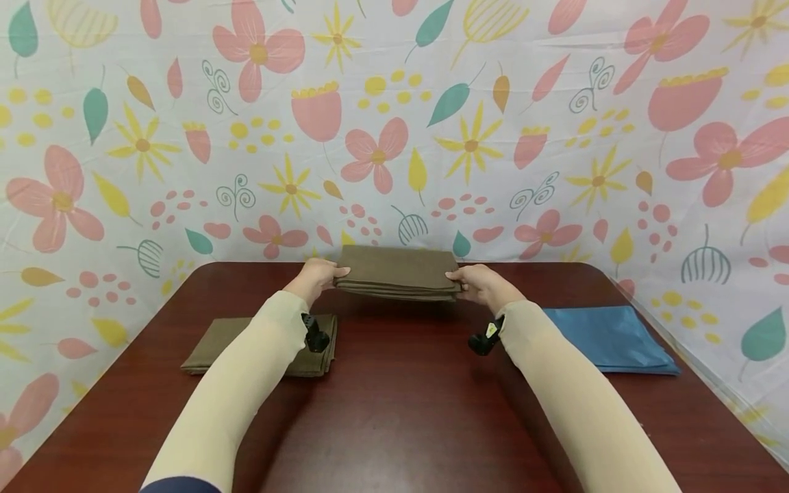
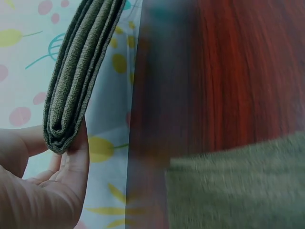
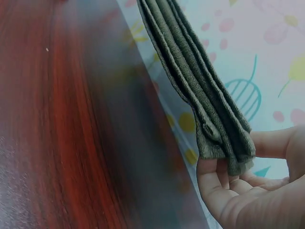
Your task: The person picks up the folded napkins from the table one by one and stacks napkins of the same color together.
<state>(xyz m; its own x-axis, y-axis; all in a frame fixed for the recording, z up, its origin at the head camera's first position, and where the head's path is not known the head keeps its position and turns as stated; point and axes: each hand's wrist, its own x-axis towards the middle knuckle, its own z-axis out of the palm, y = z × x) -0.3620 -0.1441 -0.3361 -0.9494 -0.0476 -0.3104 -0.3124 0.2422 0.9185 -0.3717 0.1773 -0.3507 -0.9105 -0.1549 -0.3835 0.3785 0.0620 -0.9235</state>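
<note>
Both hands hold a folded olive-brown cloth (image 1: 397, 268) above the far part of the table. My left hand (image 1: 314, 277) pinches its left end, thumb on top and fingers beneath. At the opposite end, my right hand (image 1: 483, 284) grips it the same way. In the left wrist view the folded layers of the cloth (image 2: 78, 71) show edge-on between the thumb and fingers of the left hand (image 2: 52, 186). The right wrist view shows its other end, layers slightly uneven, in the right hand (image 3: 252, 186).
Another folded olive-brown cloth (image 1: 216, 335) lies on the left of the dark red wooden table (image 1: 394, 411), partly behind the left forearm. A folded blue cloth (image 1: 616, 339) lies at the right. A flower-patterned sheet (image 1: 382, 82) hangs behind the table's far edge.
</note>
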